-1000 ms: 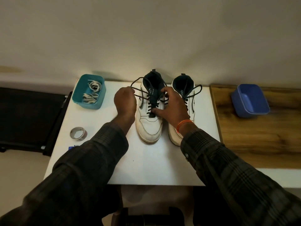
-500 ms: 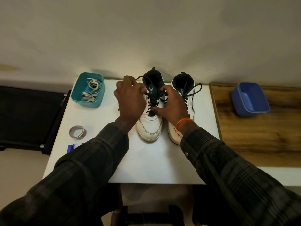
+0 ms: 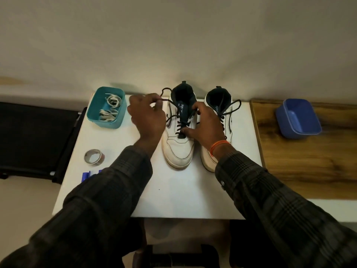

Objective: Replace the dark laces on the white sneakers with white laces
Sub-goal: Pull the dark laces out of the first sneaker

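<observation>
Left hand [image 3: 147, 115] pinches the free end of the dark lace [image 3: 167, 100] between thumb and fingertips, just left of the left sneaker [image 3: 178, 144] and level with its collar. Lace runs from that pinch rightward and toward the toe, into the upper eyelets; a slack loop lies behind the hand by the collar. Right hand [image 3: 204, 125] curls round the same sneaker's right side, thumb pressing on the lower crossings and fingers holding near the tongue. Sneaker's long axis runs toe toward the person, heel toward the wall, so my read is the next pull goes out leftward, away from the shoe; left hand is the nearer one to do it, right hand only braces. Lower crossings are all threaded, so unlacing looks barely started. Second sneaker [image 3: 219, 120] sits touching or just right of the first, fully laced and partly behind the right wrist. White laces [image 3: 110, 108] sit in the teal tub [image 3: 105, 120] left of the left sneaker, right in the pull direction; the lace end could snag or drag there. Tape roll [image 3: 94, 156] lies further left and nearer the person. Blue tub [image 3: 298, 118] stands well to the right on the wooden top [image 3: 309, 161].
</observation>
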